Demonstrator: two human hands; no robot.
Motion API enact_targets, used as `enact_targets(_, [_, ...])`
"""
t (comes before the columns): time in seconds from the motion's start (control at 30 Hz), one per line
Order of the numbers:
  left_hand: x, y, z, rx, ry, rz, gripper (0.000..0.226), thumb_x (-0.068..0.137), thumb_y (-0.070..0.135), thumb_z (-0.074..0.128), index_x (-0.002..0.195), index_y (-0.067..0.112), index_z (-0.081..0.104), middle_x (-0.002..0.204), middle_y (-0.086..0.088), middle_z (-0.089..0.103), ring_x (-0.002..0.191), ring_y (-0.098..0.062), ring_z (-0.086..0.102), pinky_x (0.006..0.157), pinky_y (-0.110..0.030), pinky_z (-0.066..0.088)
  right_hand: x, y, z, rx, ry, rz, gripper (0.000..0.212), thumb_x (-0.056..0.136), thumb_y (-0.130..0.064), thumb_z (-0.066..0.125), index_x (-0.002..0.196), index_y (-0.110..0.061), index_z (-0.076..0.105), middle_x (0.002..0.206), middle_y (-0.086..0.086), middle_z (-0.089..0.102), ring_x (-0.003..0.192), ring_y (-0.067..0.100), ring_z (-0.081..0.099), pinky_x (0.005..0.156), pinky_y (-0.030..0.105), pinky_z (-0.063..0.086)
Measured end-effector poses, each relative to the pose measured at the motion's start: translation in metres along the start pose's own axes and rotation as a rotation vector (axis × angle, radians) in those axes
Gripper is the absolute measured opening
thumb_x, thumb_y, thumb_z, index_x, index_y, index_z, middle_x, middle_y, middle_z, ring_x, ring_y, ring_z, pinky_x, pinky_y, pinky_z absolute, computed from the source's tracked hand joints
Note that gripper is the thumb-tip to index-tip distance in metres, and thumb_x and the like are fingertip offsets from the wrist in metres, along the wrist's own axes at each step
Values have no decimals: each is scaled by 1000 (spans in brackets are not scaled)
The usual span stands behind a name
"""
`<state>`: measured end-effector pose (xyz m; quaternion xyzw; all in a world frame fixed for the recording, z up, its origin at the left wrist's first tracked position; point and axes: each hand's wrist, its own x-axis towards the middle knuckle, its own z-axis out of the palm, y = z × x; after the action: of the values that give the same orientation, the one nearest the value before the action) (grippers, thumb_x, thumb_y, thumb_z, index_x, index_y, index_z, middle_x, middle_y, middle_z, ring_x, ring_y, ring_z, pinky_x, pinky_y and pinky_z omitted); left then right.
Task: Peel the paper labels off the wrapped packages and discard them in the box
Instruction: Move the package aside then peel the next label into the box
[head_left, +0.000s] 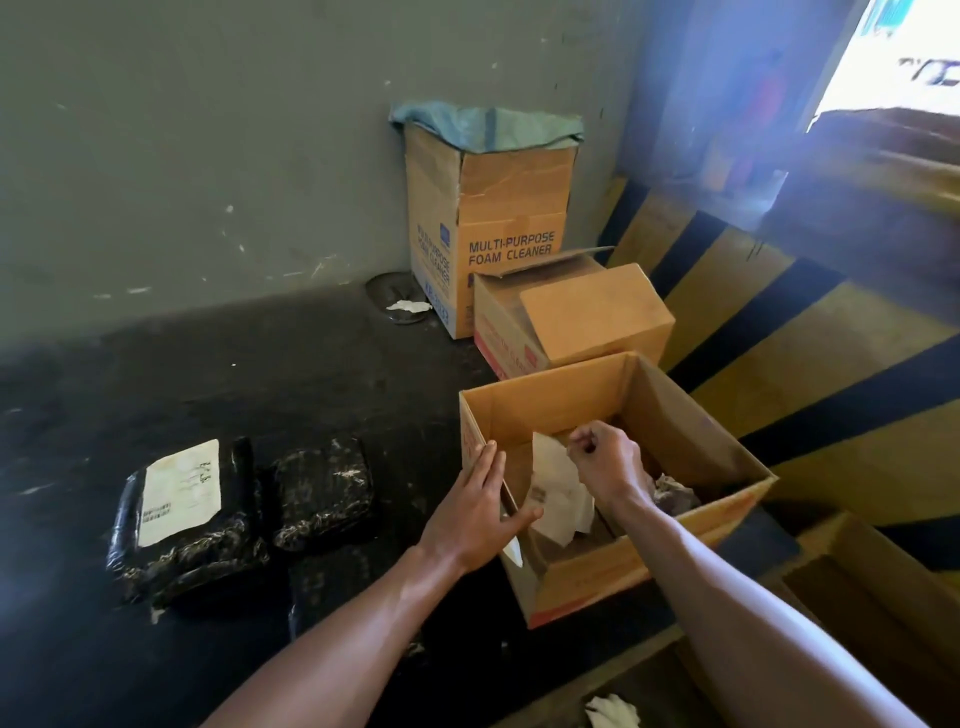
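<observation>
Head view: right hand (605, 462) pinches a peeled label (558, 493) over the box (582, 587).

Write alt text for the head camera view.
The right hand drops a peeled white paper label into an open brown cardboard box while the left hand steadies its rim; two black wrapped packages lie left, one labelled.

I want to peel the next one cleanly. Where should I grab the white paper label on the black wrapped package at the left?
Probably pinch a corner of the white paper label on the black wrapped package, coming from above: it lies flat, face up, and no edge looks lifted.
</observation>
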<state>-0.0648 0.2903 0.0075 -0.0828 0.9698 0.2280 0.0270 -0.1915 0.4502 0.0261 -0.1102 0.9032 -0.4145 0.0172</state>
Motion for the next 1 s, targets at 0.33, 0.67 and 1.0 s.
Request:
enact_targets(0.33, [6,-3,3,26,-8,-22,102,86,80,36,159,15,4,167,3,-9,152,-14,-9,122,-40,17,-2,11,-1,40,-63,42,38,78,-32,83,110,-20,65,96,-6,65,88,13,63,77,37,58])
enact_targets(0.67, [-23,-60,-18,-264,161,-222,104,84,79,42,159,17,6,167,4,-4,152,-12,-3,122,-37,16,14,-45,12,83,-114,-116,34,81,-29,82,109,-19,65,107,-3,67,88,13,67,71,29,61])
enact_targets(1.0, [-59,-188,-37,-556,393,-673,51,88,51,65,127,20,53,125,8,57,117,-14,56,93,-29,44,-1,-137,137,-67,-270,-297,48,89,-36,72,130,-16,60,116,-1,66,99,12,64,79,19,46])
